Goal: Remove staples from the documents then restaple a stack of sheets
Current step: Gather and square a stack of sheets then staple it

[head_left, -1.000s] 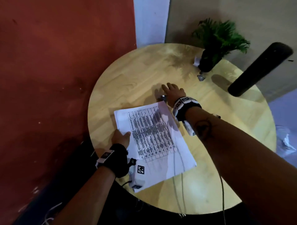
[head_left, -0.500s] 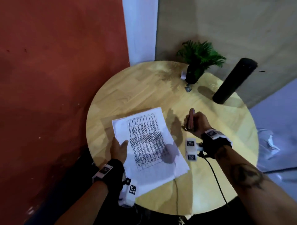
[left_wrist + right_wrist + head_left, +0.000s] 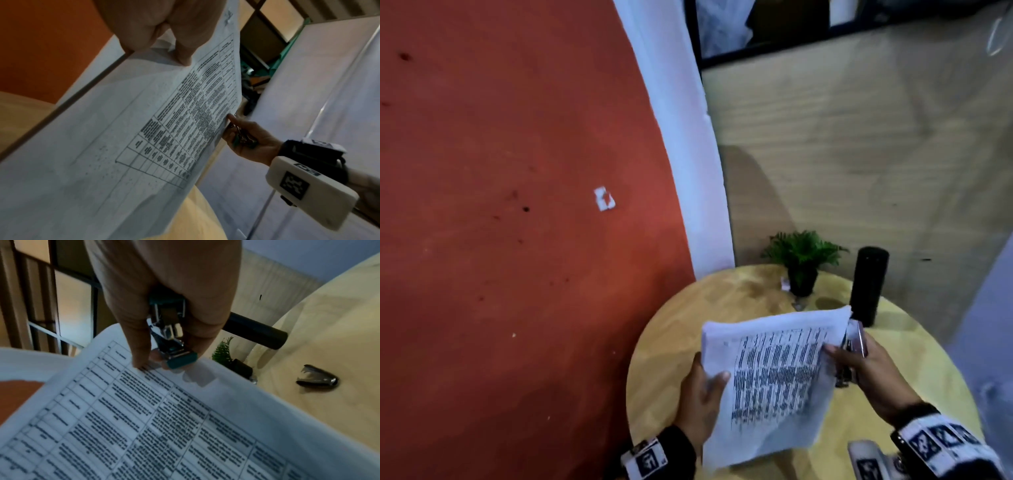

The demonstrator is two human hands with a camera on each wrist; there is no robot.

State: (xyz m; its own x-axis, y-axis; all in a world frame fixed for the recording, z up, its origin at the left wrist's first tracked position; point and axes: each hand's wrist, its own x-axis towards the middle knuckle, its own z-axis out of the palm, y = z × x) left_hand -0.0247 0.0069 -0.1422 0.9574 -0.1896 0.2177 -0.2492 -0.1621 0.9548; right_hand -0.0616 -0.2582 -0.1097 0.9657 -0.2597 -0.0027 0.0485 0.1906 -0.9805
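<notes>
Sheets (image 3: 774, 380) now are lifted off the table (image 3: 664, 329), pinched by left hand (image 3: 700, 397); right hand (image 3: 873, 373), gripping stapler (image 3: 170, 337), also pinches their edge: restapling seems next.

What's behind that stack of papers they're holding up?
Behind the paper stack sit a potted plant and a black cylinder on the round table. The tabletop directly beneath the sheets is hidden.

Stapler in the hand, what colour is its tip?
Teal, on the stapler; the right wrist view shows it best.
</notes>
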